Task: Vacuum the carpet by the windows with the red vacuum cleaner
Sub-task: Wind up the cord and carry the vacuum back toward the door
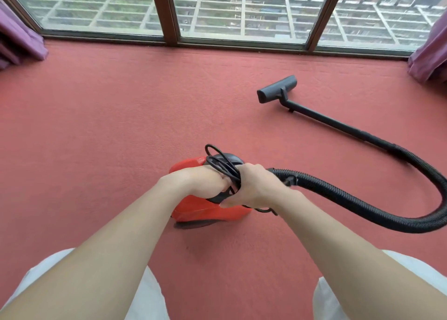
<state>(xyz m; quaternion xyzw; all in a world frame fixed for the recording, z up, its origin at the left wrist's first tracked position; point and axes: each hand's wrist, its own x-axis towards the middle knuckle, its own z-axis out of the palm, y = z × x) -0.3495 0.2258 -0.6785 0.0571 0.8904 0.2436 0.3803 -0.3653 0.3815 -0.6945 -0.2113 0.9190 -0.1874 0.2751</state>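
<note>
**Freeing the cord before vacuuming**

The low-pile red carpet (108,126) runs to the windows (242,10). A ribbed black hose (362,206) curves to the flat nozzle (277,89), lying near the glass. The glossy red vacuum cleaner (208,209) sits mid-carpet. The left hand (200,182) clasps its top, steadying it. The right hand (254,186) grasps the looped cord (221,166), best unwound loop by loop.
</note>
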